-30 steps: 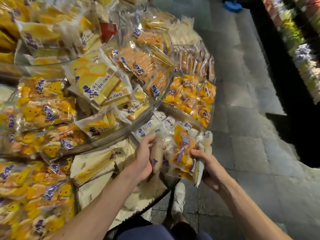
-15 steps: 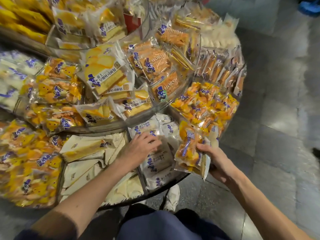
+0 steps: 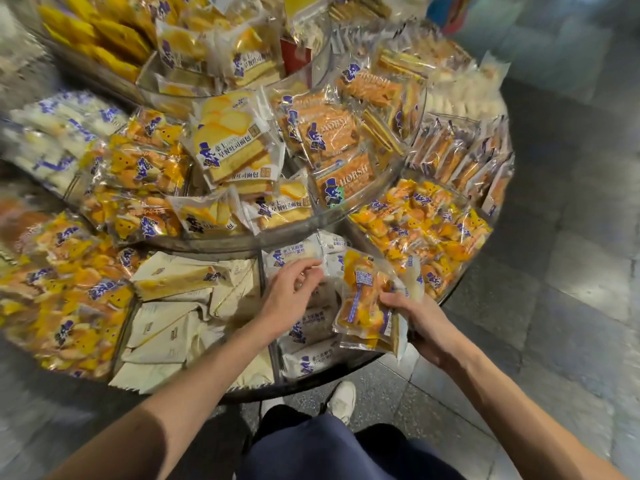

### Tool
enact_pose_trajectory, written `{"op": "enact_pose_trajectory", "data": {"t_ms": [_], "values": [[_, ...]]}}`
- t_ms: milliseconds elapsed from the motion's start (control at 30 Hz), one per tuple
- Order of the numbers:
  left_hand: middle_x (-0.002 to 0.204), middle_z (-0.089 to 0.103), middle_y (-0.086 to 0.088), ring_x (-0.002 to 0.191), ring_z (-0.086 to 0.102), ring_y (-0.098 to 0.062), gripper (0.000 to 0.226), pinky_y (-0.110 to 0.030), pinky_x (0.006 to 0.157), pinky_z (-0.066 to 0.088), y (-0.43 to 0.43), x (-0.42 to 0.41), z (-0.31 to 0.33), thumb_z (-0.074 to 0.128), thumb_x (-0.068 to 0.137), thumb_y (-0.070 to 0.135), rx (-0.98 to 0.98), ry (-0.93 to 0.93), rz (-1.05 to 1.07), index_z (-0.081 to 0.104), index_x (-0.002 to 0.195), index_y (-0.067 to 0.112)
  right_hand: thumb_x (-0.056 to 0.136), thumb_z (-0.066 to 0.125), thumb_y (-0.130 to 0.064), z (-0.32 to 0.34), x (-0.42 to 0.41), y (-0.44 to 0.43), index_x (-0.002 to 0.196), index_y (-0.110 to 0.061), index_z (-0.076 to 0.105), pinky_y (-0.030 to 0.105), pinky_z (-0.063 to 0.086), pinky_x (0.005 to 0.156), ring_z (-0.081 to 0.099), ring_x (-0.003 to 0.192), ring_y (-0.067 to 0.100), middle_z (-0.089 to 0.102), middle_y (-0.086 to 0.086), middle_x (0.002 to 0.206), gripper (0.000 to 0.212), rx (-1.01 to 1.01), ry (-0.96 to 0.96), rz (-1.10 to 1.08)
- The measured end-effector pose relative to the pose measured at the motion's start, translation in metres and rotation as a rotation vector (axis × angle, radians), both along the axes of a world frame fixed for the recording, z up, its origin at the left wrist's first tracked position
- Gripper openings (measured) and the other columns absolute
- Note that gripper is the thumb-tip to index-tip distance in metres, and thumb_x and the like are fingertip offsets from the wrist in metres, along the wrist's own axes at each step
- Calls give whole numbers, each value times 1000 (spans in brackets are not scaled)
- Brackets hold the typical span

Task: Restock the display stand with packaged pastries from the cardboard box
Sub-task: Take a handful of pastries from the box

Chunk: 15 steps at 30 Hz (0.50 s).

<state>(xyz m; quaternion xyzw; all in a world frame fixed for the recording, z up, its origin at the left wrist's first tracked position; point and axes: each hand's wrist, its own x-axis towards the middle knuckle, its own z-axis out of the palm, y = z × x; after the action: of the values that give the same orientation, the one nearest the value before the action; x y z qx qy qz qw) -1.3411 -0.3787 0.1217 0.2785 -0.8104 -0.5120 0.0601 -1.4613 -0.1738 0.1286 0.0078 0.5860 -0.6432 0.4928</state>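
stocking the stand [image 3: 304, 386] front: my right hand [image 3: 420, 323] grips packs [image 3: 363, 299], left hand [image 3: 294, 292] open beside; next, probably, seat them.

Packed clear-plastic pastry packets [image 3: 415, 230] fill each visible compartment of the round tiered display stand [image 3: 311, 385]; grey tiled floor [image 3: 554, 306] right of it lies open.

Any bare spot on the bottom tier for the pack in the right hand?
No bare shelf shows. Least piled for the held pack: the white packs under the left hand, between the cream wedge packs and orange bun pile, both heaped.
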Motion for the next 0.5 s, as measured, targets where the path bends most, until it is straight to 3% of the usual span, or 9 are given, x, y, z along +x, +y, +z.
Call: {"op": "enact_pose_trajectory", "data": {"t_ms": [67, 133, 167, 200, 267, 333, 433, 500], "values": [[126, 62, -8, 111, 62, -23, 66, -41, 95, 53, 12, -6, 20, 44, 86, 66, 460, -101, 114, 54, 133, 21, 62, 88, -30, 1, 2, -3, 122, -6, 64, 65, 47, 98, 65, 110, 44, 69, 25, 117, 68, 28, 34, 18], [151, 42, -8, 136, 45, -32, 94, -56, 111, 38, 21, -8, 33, 40, 78, 85, 667, -209, 92, 38, 147, 22, 58, 90, -32, 1, 2, -7, 118, -4, 65, 67, 47, 98, 66, 103, 43, 71, 24, 112, 71, 43, 60, 30], [158, 31, -3, 144, 33, -30, 92, -57, 116, 29, 26, -8, 38, 39, 80, 85, 683, -237, 68, 29, 152, 28, 58, 90, -33, 2, 2, -9, 116, -3, 65, 64, 48, 98, 67, 99, 41, 72, 21, 107, 70, 44, 79, 52], [157, 31, 0, 145, 30, -26, 85, -53, 116, 29, 30, -8, 40, 42, 86, 77, 665, -225, 51, 28, 152, 24, 59, 90, -33, 5, 2, -11, 115, -3, 66, 59, 52, 97, 69, 94, 37, 74, 18, 104, 68, 47, 111, 76], [139, 55, -1, 133, 50, -21, 53, -39, 102, 47, 32, -7, 42, 56, 91, 55, 632, -136, 65, 51, 134, 24, 64, 91, -27, 6, 5, -14, 116, -3, 64, 43, 59, 84, 72, 87, 26, 76, 11, 97, 63, 47, 178, 117], [119, 68, -3, 111, 66, -19, 34, -39, 91, 56, 32, -3, 43, 66, 92, 38, 645, -87, 126, 59, 120, 21, 70, 84, -23, 7, 7, -16, 118, -3, 63, 31, 58, 74, 73, 84, 21, 77, 6, 94, 56, 13, 181, 150], [113, 70, -6, 100, 71, -17, 27, -39, 87, 59, 24, 10, 41, 67, 94, 26, 694, -91, 198, 57, 118, 17, 73, 87, -36, 9, 14, -23, 124, -10, 61, 43, 55, 93, 72, 101, 25, 75, 7, 109, 63, 16, 187, 200], [118, 66, -10, 109, 66, -23, 38, -44, 97, 53, 14, 16, 39, 72, 87, 31, 777, -103, 241, 55, 118, 18, 67, 86, -54, 9, 18, -25, 128, -16, 59, 49, 49, 103, 70, 106, 23, 74, 2, 115, 77, 22, 193, 223]]}}
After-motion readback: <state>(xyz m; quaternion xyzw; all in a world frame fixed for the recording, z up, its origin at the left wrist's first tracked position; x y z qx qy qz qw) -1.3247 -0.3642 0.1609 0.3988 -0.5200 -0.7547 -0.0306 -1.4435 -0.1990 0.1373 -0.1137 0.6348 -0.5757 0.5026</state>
